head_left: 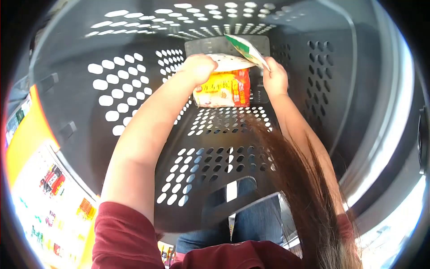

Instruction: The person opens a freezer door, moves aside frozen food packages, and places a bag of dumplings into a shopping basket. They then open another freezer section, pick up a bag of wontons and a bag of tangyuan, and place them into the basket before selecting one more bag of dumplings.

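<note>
Both my arms reach down into a dark grey perforated basket (215,139). My left hand (198,68) is closed on the left end of a pale, flat package (228,62). On the right, my right hand (275,76) pinches the lower end of a green and white packet (245,48), which stands tilted beside the pale package's right end. A yellow and red package (222,91) with printed characters lies just below them at the far end of the basket, its top edge covered by the pale package.
Outside the basket at the left is a bright surface with colourful product pictures (53,181) and an orange edge (29,130). Long hair (309,188) hangs across the lower right and partly covers my right arm. Perforated basket walls rise on both sides.
</note>
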Demonstrator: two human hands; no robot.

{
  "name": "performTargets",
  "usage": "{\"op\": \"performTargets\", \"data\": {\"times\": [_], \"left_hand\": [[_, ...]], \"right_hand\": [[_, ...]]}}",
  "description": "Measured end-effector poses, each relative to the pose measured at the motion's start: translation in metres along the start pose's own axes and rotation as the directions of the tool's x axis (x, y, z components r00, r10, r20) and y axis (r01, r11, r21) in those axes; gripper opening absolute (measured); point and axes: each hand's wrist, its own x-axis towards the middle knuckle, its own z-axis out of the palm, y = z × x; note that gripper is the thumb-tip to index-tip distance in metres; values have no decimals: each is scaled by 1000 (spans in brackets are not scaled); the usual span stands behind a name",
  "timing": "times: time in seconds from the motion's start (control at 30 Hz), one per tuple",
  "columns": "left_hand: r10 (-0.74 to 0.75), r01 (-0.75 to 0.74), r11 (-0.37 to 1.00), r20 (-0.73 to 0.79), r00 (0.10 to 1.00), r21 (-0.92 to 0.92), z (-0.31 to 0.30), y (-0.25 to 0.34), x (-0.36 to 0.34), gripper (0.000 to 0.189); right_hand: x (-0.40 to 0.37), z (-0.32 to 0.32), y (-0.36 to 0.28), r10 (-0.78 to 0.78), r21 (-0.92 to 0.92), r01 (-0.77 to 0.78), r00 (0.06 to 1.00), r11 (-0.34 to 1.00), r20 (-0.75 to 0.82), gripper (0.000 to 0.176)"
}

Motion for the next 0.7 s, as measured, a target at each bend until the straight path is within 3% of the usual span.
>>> {"op": "performTargets", "data": {"times": [0.03, 0.13, 0.17, 0.23, 0.27, 0.33, 0.4, 0.47, 0.5, 0.53, 0.57, 0.6, 0.67, 0.7], "left_hand": [[68, -70, 995, 28, 997, 65, -17, 0, -8, 13], [76, -50, 993, -239, 968, 110, -62, 39, -46, 17], [284, -184, 948, -432, 856, 259, -62, 27, -53, 19], [18, -26, 996, -100, 995, -83, -117, 50, -90, 22], [-80, 98, 970, 92, 993, -222, -146, 63, -112, 23], [-71, 175, 900, 261, 963, -398, -190, 83, -161, 22], [138, -91, 879, 66, 988, -467, -232, 100, -218, 19], [-29, 217, 707, 280, 960, -673, -293, 131, -276, 18], [-23, 219, 624, 262, 965, -751, -313, 143, -303, 20], [-14, 200, 539, 228, 973, -818, -333, 152, -326, 22], [33, 120, 361, 142, 989, -925, -344, 159, -345, 23], [36, 37, 304, 50, 998, -952, -361, 172, -361, 24], [113, 21, 269, 54, 992, -963, -378, 176, -380, 29], [111, -52, 179, -33, 993, -983, -383, 188, -385, 32]], "right_hand": [[3, -8, -9, -8, -4, 8, 1000, 1000, -1, 11], [-11, -45, -21, -42, 30, 46, 992, 999, -116, 13], [-12, -62, -33, -56, 60, 64, 990, 996, -130, 13], [-12, -94, -55, -29, 88, 41, 991, 995, -133, 14], [-12, -111, -67, -24, 102, 39, 989, 994, -143, 15], [-17, -153, -90, 151, 236, -136, 988, 962, -46, 14], [-18, -219, -129, 215, 287, -228, 974, 930, 75, 11], [-24, -285, -162, 223, 489, -277, 960, 827, 168, 15], [-29, -312, -177, 231, 480, -253, 967, 840, 105, 19], [-36, -346, -205, 343, 668, -388, 916, 635, 206, 22], [-43, -369, -210, 347, 749, -430, 895, 503, 280, 24], [-50, -391, -222, 341, 803, -482, 864, 350, 370, 25], [-67, -421, -241, 283, 848, -462, 876, 260, 391, 25], [-72, -436, -253, 251, 863, -457, 880, 213, 404, 26]]}}
